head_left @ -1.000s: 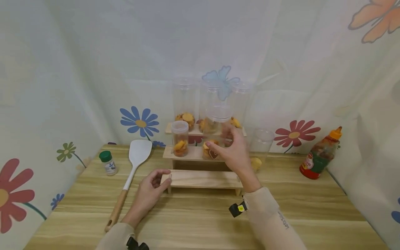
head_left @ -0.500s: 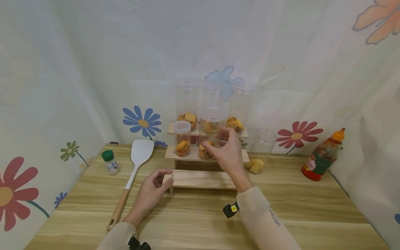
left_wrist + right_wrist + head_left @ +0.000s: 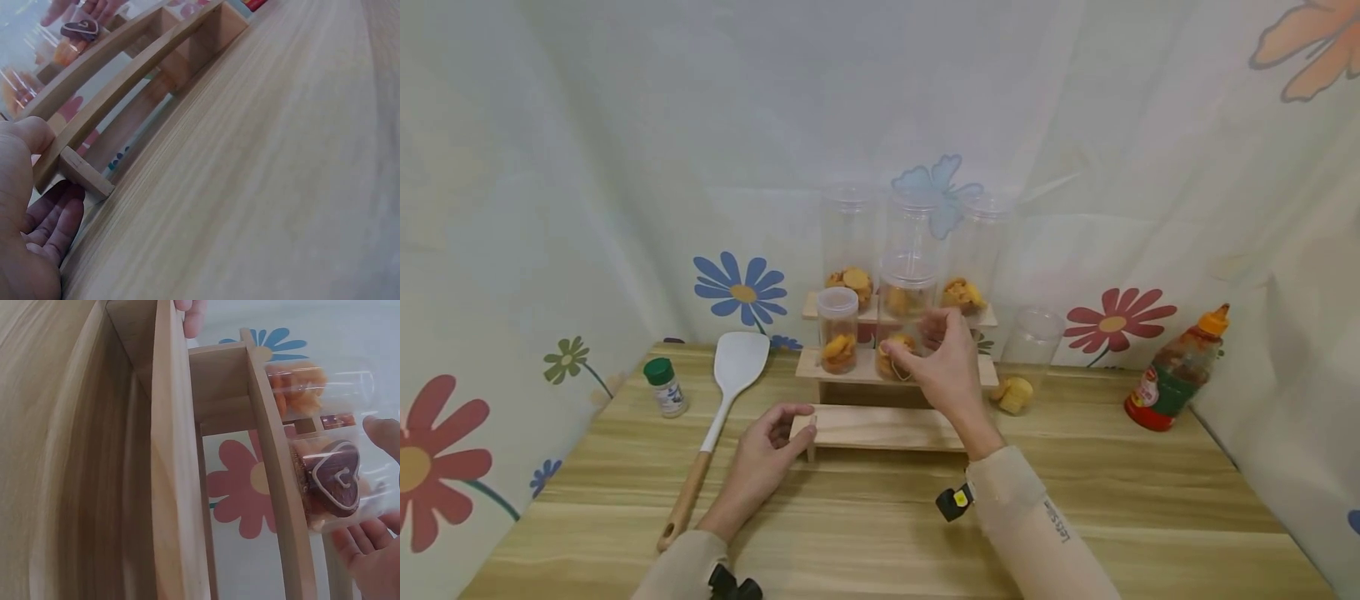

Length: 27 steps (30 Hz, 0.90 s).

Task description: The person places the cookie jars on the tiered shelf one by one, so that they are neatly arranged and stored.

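Note:
A three-tier wooden display stand (image 3: pixel 887 427) stands on the table. My left hand (image 3: pixel 758 462) holds the left end of its lowest step, thumb on the board and fingers by the end leg. On the middle step, my right hand (image 3: pixel 953 375) grips a clear jar (image 3: pixel 898 312) between thumb and fingers. Cookies lie in its bottom, and a brown heart-shaped piece (image 3: pixel 340 478) shows on its front in the right wrist view. Left of it sits a smaller lidded jar (image 3: pixel 838 333) of cookies, a gap apart. Three tall clear jars with cookies, one at the left (image 3: pixel 850 250), line the top step.
Right of the stand, another clear jar (image 3: pixel 1028 358) with cookies sits on the table. A sauce bottle (image 3: pixel 1176 371) stands farther right. At the left lie a white spatula (image 3: pixel 730 383) with a wooden handle and a green-capped shaker (image 3: pixel 666 388). Printed curtains (image 3: pixel 880 100) hang behind.
My right hand has shifted the gripped jar slightly left along the middle step, nearer the smaller jar, then stayed there over the last half second. The left hand keeps its place on the stand.

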### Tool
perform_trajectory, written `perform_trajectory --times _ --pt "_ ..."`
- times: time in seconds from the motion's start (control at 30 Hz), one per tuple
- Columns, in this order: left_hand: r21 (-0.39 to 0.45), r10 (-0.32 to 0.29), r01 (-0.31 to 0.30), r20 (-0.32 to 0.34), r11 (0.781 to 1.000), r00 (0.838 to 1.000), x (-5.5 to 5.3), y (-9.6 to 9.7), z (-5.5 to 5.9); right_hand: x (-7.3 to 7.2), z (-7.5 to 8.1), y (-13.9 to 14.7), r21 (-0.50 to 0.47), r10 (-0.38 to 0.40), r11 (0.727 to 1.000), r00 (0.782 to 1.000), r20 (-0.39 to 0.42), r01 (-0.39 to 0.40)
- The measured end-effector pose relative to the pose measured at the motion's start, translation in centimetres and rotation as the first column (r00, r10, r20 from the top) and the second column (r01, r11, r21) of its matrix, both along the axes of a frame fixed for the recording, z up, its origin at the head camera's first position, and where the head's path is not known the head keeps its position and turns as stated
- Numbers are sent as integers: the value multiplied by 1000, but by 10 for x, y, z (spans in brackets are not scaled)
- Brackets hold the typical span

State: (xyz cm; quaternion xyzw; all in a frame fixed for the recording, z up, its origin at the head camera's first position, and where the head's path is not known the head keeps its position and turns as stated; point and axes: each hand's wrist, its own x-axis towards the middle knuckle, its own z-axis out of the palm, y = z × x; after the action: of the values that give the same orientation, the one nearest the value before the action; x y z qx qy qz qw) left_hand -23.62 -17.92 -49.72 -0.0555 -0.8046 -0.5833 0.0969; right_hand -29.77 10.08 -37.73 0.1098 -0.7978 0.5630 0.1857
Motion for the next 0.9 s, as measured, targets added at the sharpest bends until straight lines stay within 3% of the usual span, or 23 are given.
perform_trajectory --times 0.5,0.9 --pt "-18 5 -5 2 1000 1000 -2 1 -2 5 -9 4 50 -16 999 1000 7 16" --pt "-26 14 -14 3 1000 1000 -3 -2 -3 19 6 24 20 22 1000 997 73 -23"
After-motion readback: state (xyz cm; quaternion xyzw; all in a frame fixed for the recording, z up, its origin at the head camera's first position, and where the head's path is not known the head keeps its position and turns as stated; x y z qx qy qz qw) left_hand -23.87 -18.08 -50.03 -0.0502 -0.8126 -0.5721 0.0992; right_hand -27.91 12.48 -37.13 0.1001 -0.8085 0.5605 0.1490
